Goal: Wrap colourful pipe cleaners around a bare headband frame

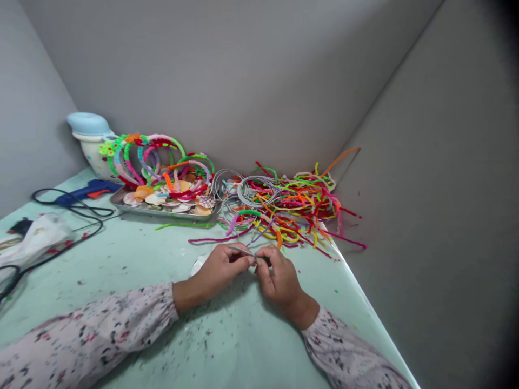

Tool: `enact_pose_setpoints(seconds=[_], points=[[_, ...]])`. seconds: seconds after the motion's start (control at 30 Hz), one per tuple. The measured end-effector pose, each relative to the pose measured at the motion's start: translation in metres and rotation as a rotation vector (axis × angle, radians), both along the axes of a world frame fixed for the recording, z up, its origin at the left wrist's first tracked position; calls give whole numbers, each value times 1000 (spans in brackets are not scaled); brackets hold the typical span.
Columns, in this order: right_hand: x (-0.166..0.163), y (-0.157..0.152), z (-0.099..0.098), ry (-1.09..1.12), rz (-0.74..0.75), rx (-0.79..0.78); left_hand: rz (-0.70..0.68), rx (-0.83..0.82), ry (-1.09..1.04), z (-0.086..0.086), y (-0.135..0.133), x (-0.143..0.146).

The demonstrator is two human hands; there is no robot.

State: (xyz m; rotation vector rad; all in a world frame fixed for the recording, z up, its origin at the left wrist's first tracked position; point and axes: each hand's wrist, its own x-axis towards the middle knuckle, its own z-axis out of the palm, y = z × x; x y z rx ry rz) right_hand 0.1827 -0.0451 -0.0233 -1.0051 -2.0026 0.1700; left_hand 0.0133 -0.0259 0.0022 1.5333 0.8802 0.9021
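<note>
The fingers of the bare left hand (225, 270) and right hand (281, 278) pinch a thin, grey strip (241, 250) between them, over the smooth pale-green desk (227, 351); its end disappears among the fingertips, too small to make out. Beyond lie a tangled heap of fuzzy multicoloured stems (304, 200), coiled silvery wire hoops (259, 204) and fuzzy bright rings partly covering a shallow metal tray (162, 217). The crumpled whitish plastic bag (42, 237) is cut off.

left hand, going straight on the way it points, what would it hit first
Most likely the right hand, close by on that line; whether the two touch is unclear.
</note>
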Motion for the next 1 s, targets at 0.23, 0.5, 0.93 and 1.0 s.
enact_pose_setpoints(seconds=[0.23,0.5,0.93,1.0], points=[[1,1,-2,-50,-17,103,-31,-168,-103,-1,0,0],[1,2,3,-72,2,100,-73,-207,-141,-2,-2,-1],[4,4,2,-161,45,165,-9,-322,-156,-4,-2,0],[5,4,3,-172,50,174,-7,-325,-154,-4,-2,1]])
